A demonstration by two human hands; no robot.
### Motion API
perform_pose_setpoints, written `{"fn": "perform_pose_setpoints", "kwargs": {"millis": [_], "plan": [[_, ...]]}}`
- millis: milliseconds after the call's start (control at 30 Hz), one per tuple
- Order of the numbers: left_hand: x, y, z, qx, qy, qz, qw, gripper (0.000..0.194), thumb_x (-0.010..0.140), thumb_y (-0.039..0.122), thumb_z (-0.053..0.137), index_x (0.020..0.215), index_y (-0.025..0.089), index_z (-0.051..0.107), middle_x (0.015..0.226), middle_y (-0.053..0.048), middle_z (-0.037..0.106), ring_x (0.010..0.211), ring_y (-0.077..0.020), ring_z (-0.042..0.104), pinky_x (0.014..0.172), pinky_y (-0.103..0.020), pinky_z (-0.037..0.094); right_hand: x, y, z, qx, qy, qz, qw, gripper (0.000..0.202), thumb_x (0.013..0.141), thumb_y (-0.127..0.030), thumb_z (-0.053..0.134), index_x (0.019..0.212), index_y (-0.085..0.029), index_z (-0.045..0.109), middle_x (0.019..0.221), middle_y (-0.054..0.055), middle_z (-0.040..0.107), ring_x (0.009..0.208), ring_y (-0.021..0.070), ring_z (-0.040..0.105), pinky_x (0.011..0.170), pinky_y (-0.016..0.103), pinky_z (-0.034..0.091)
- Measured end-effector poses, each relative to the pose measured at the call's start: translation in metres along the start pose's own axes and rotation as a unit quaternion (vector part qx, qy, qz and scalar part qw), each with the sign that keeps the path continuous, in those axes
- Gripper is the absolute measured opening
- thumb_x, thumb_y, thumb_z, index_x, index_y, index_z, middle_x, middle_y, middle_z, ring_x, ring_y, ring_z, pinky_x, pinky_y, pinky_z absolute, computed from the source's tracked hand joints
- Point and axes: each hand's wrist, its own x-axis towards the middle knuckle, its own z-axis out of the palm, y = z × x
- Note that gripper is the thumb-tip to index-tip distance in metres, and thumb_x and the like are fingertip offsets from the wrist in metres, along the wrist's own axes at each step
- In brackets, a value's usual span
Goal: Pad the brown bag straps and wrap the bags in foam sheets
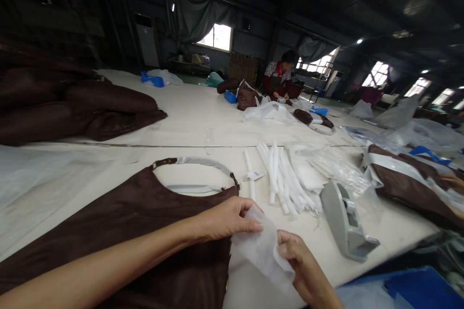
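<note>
Tag (256, 175) (print illegible) beyond held sheet (264, 242)

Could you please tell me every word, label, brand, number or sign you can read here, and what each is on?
No text can be read anywhere in this picture.
Small white tag at the leftmost white strip: any print is too small and blurred to read.
Thin white sheet, brown bag, grey tape dispenser: no legible lettering.
</note>
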Motion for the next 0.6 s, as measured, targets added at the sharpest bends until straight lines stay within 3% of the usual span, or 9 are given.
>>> {"fn": "perform_pose_setpoints", "kwargs": {"millis": [67,167,233,367,500,600], "plan": [[-0.003,-0.007,0.006,-0.017,0.025,-0.025,0.999,0.043,0.068,0.054,0.072,0.08,0.014,0.06,0.07,0.0,0.056,0.06,-0.0115,0.049,0.05,-0.02,0.035,-0.001,0.016,0.003,0.048,0.005,-0.007,0.999,0.034,0.072,-0.051,0.072,0.08,-0.018,0.068,0.074,0.005,0.065,0.063,0.0162,0.056,0.056,0.025,0.046],[-0.01,-0.024,0.009,-0.009,0.092,-0.048,0.995,0.043,0.065,0.056,0.068,0.074,0.016,0.052,0.065,0.003,0.05,0.057,-0.0108,0.045,0.048,-0.02,0.032,-0.005,0.034,0.007,0.116,0.024,-0.026,0.993,0.074,0.069,-0.08,0.058,0.111,-0.02,0.071,0.099,0.014,0.072,0.083,0.0265,0.067,0.069,0.036,0.054],[-0.012,-0.034,0.01,0.022,0.11,-0.058,0.992,0.043,0.065,0.057,0.065,0.074,0.017,0.051,0.064,0.003,0.05,0.057,-0.0116,0.046,0.048,-0.021,0.034,-0.007,0.043,0.014,0.117,0.036,-0.028,0.992,0.075,0.063,-0.075,0.07,0.113,-0.02,0.071,0.102,0.015,0.072,0.089,0.0289,0.068,0.074,0.039,0.055],[-0.005,-0.035,0.005,0.112,0.121,-0.05,0.985,0.039,0.071,0.056,0.059,0.069,0.017,0.055,0.063,0.002,0.054,0.06,-0.0141,0.05,0.052,-0.023,0.036,-0.001,0.054,0.024,0.073,0.077,-0.016,0.994,0.047,0.057,-0.045,0.089,0.091,-0.015,0.075,0.084,0.01,0.074,0.082,0.0272,0.07,0.074,0.039,0.057],[0.022,-0.022,-0.022,0.24,0.205,-0.042,0.948,0.031,0.085,0.046,0.047,0.084,0.02,0.062,0.086,-0.004,0.066,0.087,-0.0216,0.059,0.079,-0.031,0.043,0.005,0.062,0.021,0.102,0.151,-0.03,0.983,0.041,0.058,-0.042,0.089,0.086,-0.016,0.076,0.081,0.008,0.075,0.072,0.023,0.07,0.068,0.037,0.059],[0.051,-0.021,-0.042,0.314,0.262,-0.09,0.908,0.033,0.09,0.042,0.044,0.092,0.016,0.065,0.11,-0.015,0.065,0.11,-0.0321,0.056,0.095,-0.043,0.039,0.005,0.071,0.018,0.106,0.171,-0.027,0.979,0.043,0.054,-0.044,0.091,0.083,-0.015,0.075,0.078,0.008,0.075,0.068,0.0228,0.07,0.066,0.036,0.06]]}}
